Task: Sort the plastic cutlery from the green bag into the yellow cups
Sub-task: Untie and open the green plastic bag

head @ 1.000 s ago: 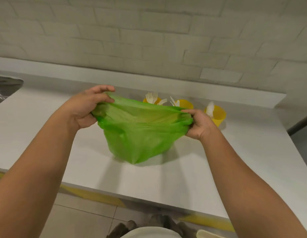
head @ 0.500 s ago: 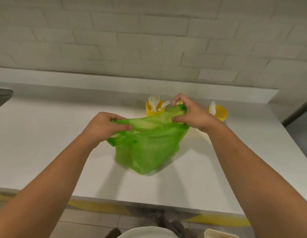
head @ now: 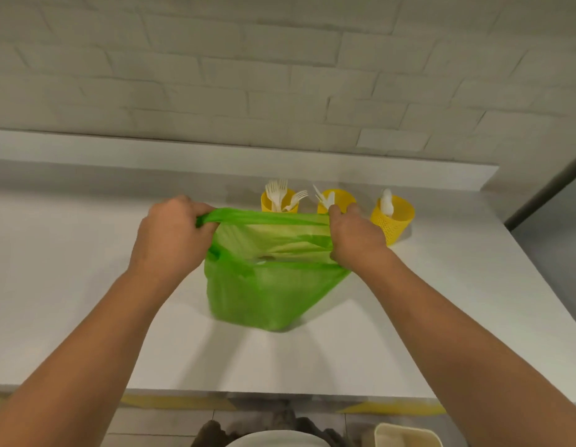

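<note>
A thin green plastic bag (head: 264,291) stands on the white counter (head: 70,285), its mouth pulled wide. My left hand (head: 170,240) grips the bag's left rim, and my right hand (head: 357,240) grips the right rim. Behind the bag stand three yellow cups: the left cup (head: 267,203) holds several white forks, the middle cup (head: 339,200) holds white cutlery and is partly hidden by my right hand, and the right perforated cup (head: 393,217) holds white spoons. Inside the bag I see only pale folds and a small dark spot.
A white brick wall (head: 280,75) and a low ledge (head: 119,150) run behind the cups. The counter ends at the right near a grey vertical panel (head: 554,195). Below the front edge lie a tiled floor with yellow tape, and a cream container (head: 405,435).
My hands have moved apart along the bag's rim, stretching its mouth wide. The bag now stands lower on the counter, with all three cups visible behind it.
</note>
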`<action>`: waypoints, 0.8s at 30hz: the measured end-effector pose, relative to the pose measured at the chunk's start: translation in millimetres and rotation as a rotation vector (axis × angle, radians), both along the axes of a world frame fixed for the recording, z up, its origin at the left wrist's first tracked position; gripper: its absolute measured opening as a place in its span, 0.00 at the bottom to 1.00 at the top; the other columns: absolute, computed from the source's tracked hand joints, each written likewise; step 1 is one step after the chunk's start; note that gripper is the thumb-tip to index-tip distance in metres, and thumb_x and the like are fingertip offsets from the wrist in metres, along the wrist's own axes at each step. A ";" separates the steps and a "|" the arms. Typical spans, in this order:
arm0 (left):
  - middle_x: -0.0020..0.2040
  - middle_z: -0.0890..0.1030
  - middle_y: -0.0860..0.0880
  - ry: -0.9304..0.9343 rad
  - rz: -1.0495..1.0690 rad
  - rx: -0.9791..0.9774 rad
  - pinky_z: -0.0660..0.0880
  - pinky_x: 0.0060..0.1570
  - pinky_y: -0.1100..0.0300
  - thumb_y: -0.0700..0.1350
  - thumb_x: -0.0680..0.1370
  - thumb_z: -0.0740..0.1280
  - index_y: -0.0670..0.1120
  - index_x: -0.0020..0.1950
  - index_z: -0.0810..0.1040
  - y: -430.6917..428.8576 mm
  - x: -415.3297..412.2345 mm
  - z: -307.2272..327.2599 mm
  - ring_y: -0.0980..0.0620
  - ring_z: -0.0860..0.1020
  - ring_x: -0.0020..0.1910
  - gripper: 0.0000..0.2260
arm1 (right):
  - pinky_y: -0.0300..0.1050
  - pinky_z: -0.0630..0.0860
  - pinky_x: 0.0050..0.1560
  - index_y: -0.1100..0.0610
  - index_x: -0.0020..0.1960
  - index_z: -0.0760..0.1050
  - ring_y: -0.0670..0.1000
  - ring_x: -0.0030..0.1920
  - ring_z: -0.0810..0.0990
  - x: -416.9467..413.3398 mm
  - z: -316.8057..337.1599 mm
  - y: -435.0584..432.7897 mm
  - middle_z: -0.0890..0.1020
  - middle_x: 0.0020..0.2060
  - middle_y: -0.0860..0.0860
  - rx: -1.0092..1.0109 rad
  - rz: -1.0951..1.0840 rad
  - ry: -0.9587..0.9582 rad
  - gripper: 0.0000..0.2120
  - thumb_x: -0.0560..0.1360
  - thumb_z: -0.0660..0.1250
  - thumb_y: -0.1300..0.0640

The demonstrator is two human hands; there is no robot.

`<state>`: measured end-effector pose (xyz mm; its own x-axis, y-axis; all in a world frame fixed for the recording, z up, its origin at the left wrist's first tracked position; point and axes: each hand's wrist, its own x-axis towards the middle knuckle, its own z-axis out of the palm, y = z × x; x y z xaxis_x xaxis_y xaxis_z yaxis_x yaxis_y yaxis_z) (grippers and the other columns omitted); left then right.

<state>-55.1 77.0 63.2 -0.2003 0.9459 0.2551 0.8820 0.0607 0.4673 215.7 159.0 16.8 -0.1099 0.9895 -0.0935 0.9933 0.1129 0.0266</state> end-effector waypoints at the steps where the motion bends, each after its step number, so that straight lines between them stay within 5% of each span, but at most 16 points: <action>1: 0.42 0.83 0.49 -0.103 0.007 -0.012 0.77 0.40 0.55 0.42 0.78 0.69 0.52 0.55 0.87 1.5 -1.1 -0.5 0.43 0.82 0.44 0.10 | 0.51 0.72 0.43 0.57 0.69 0.67 0.64 0.55 0.81 0.2 0.4 0.2 0.69 0.63 0.60 0.033 -0.002 -0.006 0.26 0.74 0.70 0.64; 4: 0.41 0.85 0.54 -0.492 0.083 -0.037 0.79 0.42 0.59 0.40 0.78 0.71 0.55 0.56 0.85 5.5 -10.4 -0.9 0.58 0.83 0.39 0.12 | 0.52 0.76 0.48 0.59 0.61 0.75 0.64 0.54 0.80 4.6 2.9 5.0 0.71 0.62 0.62 0.079 0.024 0.045 0.16 0.75 0.64 0.68; 7: 0.47 0.86 0.44 -1.206 0.114 -0.133 0.85 0.46 0.53 0.35 0.80 0.68 0.45 0.62 0.79 10.7 -16.9 -5.1 0.48 0.84 0.43 0.12 | 0.50 0.74 0.56 0.59 0.54 0.80 0.64 0.56 0.76 12.7 2.8 15.6 0.74 0.58 0.63 0.119 0.017 0.046 0.11 0.74 0.65 0.66; 10: 0.45 0.86 0.44 -1.672 0.154 -0.321 0.84 0.40 0.58 0.36 0.82 0.63 0.39 0.57 0.81 10.1 -17.6 -9.9 0.49 0.85 0.43 0.08 | 0.45 0.76 0.44 0.64 0.48 0.82 0.60 0.46 0.81 18.0 4.2 22.4 0.82 0.45 0.62 -0.033 -0.164 0.435 0.07 0.74 0.66 0.66; 13: 0.43 0.84 0.42 -1.858 0.195 -0.506 0.85 0.37 0.50 0.33 0.72 0.71 0.36 0.51 0.82 8.0 -21.8 -18.7 0.46 0.86 0.38 0.08 | 0.42 0.81 0.30 0.65 0.50 0.79 0.54 0.34 0.84 19.9 2.7 18.2 0.85 0.33 0.56 -0.451 -0.550 1.413 0.10 0.80 0.60 0.71; 15: 0.40 0.82 0.43 -1.957 0.184 -0.539 0.84 0.34 0.49 0.27 0.51 0.80 0.38 0.48 0.80 7.6 -24.8 -29.5 0.46 0.85 0.34 0.28 | 0.45 0.83 0.30 0.64 0.50 0.78 0.54 0.33 0.86 25.5 -7.0 16.1 0.86 0.34 0.57 -0.614 -0.678 1.785 0.12 0.83 0.55 0.70; 17: 0.35 0.80 0.47 -2.103 0.261 -0.491 0.82 0.28 0.55 0.24 0.47 0.81 0.40 0.47 0.78 9.6 -23.2 -42.6 0.50 0.82 0.28 0.32 | 0.50 0.84 0.32 0.67 0.52 0.76 0.56 0.34 0.87 27.2 -21.8 12.9 0.87 0.37 0.61 -0.637 -0.782 2.060 0.11 0.83 0.55 0.69; 20: 0.34 0.80 0.50 -2.157 0.381 -0.431 0.78 0.24 0.61 0.33 0.75 0.69 0.44 0.57 0.76 11.9 -8.3 -59.9 0.54 0.79 0.24 0.12 | 0.54 0.85 0.43 0.68 0.54 0.77 0.59 0.39 0.88 24.0 -51.6 0.0 0.86 0.42 0.63 -0.563 -0.783 2.393 0.08 0.75 0.65 0.70; 22: 0.33 0.83 0.48 -2.187 0.350 -0.400 0.80 0.25 0.57 0.33 0.73 0.68 0.48 0.63 0.76 11.2 -1.5 -71.0 0.52 0.81 0.25 0.20 | 0.60 0.81 0.57 0.64 0.51 0.79 0.62 0.45 0.86 23.8 -70.8 -12.7 0.85 0.45 0.62 -0.577 -0.750 2.437 0.14 0.66 0.72 0.67; 24: 0.34 0.84 0.45 -2.203 0.286 -0.394 0.82 0.29 0.49 0.33 0.67 0.71 0.49 0.62 0.78 9.8 3.5 -76.9 0.47 0.85 0.30 0.25 | 0.61 0.74 0.66 0.59 0.48 0.79 0.62 0.47 0.83 28.8 -81.3 -21.3 0.82 0.46 0.59 -0.621 -0.782 2.423 0.07 0.70 0.68 0.62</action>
<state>-51.7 86.8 -13.7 0.0852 0.7816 -0.6180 -0.8734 0.3570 0.3312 244.5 137.7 -64.6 -0.2295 0.8197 -0.5248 -0.7709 -0.4823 -0.4161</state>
